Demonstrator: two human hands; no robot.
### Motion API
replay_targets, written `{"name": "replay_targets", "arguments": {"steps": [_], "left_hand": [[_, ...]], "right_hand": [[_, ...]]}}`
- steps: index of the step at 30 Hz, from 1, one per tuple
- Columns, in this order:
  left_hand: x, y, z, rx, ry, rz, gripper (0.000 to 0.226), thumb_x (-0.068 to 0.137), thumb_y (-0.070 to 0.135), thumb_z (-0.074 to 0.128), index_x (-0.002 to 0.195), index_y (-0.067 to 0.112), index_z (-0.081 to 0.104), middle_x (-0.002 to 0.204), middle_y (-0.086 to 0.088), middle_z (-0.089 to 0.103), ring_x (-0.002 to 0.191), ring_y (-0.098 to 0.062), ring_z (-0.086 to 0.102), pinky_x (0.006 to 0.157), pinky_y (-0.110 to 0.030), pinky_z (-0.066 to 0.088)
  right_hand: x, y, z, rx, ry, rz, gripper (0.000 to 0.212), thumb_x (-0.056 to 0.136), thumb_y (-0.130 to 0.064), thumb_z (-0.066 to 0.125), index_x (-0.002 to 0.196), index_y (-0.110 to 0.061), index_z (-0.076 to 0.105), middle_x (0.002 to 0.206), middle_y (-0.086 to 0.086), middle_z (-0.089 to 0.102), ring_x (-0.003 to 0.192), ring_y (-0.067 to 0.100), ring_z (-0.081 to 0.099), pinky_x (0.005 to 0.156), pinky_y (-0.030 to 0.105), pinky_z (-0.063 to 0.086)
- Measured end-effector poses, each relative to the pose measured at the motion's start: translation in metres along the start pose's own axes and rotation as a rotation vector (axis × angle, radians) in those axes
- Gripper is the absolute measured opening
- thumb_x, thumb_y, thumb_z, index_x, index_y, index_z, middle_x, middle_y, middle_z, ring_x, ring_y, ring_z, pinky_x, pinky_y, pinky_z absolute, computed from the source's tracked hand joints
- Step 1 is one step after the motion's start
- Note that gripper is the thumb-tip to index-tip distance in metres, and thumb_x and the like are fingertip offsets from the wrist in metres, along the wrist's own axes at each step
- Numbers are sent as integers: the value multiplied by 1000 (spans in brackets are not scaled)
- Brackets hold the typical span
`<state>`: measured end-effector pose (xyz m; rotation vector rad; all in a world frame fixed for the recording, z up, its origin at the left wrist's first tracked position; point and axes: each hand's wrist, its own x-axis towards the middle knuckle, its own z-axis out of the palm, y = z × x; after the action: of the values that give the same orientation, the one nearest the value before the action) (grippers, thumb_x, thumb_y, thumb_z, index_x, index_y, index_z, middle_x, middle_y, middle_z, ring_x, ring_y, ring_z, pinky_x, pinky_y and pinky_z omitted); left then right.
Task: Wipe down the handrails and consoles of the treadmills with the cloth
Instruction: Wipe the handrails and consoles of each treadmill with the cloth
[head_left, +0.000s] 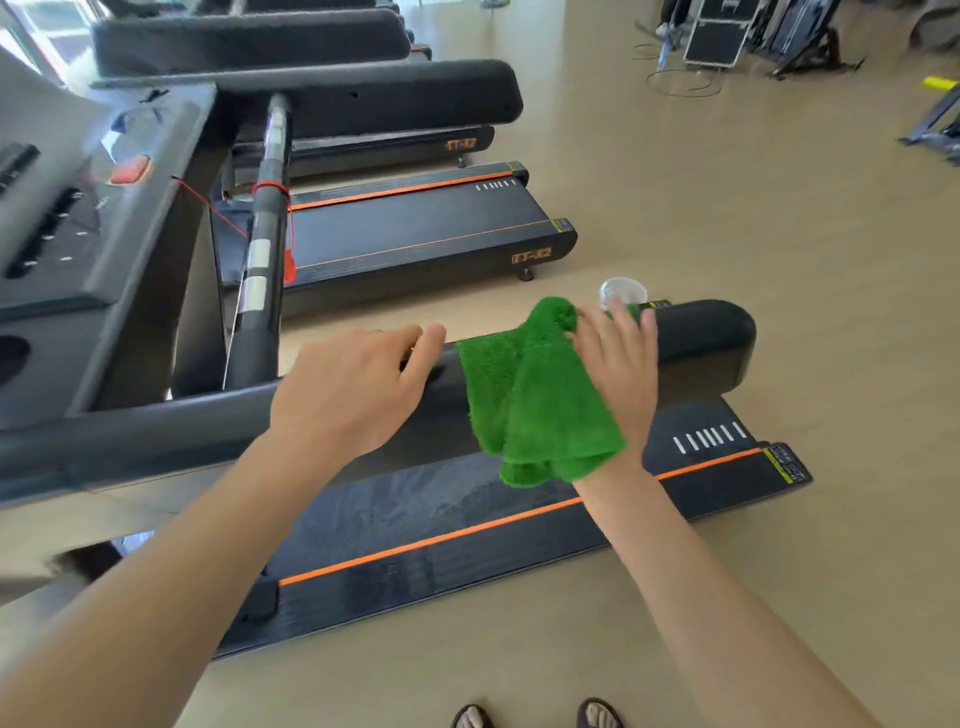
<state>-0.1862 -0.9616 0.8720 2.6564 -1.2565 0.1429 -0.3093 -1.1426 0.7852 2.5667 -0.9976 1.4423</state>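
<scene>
Item one, at 6 o'clock in the frame: your two sandalled feet (537, 716) on the pale beige floor (779, 249). Item two, above them: the black running deck with an orange stripe (426, 543), running from 8 o'clock up toward 3 o'clock and ending in white tick marks (709, 436). Item three, centre: the padded black handrail (701, 343) of the nearest treadmill, lying across the deck with its rounded end at 2 o'clock. Item four: your left hand (353, 395), fingers loosely curled with the tips resting on top of the handrail, holding nothing. Item five, just to its 3 o'clock: the fluffy green cloth (540, 405), draped over the handrail and hanging down its near side. Item six: your right hand (618, 364), fingers straight and spread, lying flat over the cloth's right edge and pressing it against the rail. Item seven, touching your right fingertips in the view: a small clear plastic cup (621, 293) on the floor beyond the rail. Item eight, at 9 o'clock: the grey console (78, 218) with rows of black buttons and a red stop button (130, 170), flanked by a black upright bar (265, 234) carrying a red cord. Item nine, at 12 o'clock: further treadmill decks and padded rails (405, 98) in a row. Item ten, at 1 o'clock, far: a black flight case (714, 36) and blurred gear.
</scene>
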Motion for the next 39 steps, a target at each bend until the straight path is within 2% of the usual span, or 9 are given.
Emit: {"name": "replay_targets", "arguments": {"steps": [7,11,14,17,21,25,29,33,39], "left_hand": [[3,-6,1,-236,3,-102,39,105,38,16,111,33,54,108,11,72,102,-31,62,85,-46,48],[7,-7,-7,-433,6,-227,48,106,41,12,109,37,60,107,18,69,102,-21,59,82,-39,39],[3,-9,-6,-304,-14,-185,54,106,42,7,113,32,59,111,6,70,99,-27,56,79,-40,37],[2,-8,-2,-190,20,-158,56,101,41,5,106,29,59,109,1,73,96,-32,57,77,-42,41],[2,0,2,-72,50,-158,60,102,41,6,95,16,60,90,-9,70,79,-34,52,68,-40,33],[3,3,5,-26,74,-170,62,100,41,7,88,15,62,84,-9,68,73,-33,50,66,-39,29],[5,5,6,-38,98,-186,52,104,34,15,89,16,62,88,-11,70,81,-38,58,66,-41,35],[3,4,5,-42,149,-182,51,107,28,19,89,16,65,90,-14,72,84,-40,60,70,-43,42],[3,9,7,30,139,-225,53,106,32,20,85,11,64,78,-15,65,73,-38,54,70,-44,45]], "right_hand": [[-9,-67,-38,88,-306,-331,52,102,-36,39,140,-4,54,145,26,48,139,44,39,121,57,19],[-31,-95,-10,104,-159,-465,45,102,-37,50,130,-4,65,136,31,56,129,46,52,117,55,31],[-29,-71,3,192,-21,-588,38,101,-35,57,129,-10,60,132,26,61,125,40,58,117,49,36],[-19,-15,-2,203,-9,-456,36,105,-32,43,131,-8,49,137,22,48,127,38,48,121,46,25],[-6,45,-10,217,79,-30,37,105,-18,34,125,2,58,133,26,57,124,42,51,117,52,30],[-4,-4,-11,210,100,277,40,105,-18,33,119,1,66,137,19,58,131,40,50,118,57,26],[-29,-81,-13,312,-81,-177,42,103,-25,40,123,-2,68,137,17,61,129,37,54,119,53,28],[-9,-53,-13,288,-72,-459,37,102,-27,47,117,-3,71,119,17,69,110,36,64,112,49,40],[44,68,-33,161,-104,-166,34,103,-25,43,92,-8,70,88,10,70,83,34,58,97,42,44]]}}
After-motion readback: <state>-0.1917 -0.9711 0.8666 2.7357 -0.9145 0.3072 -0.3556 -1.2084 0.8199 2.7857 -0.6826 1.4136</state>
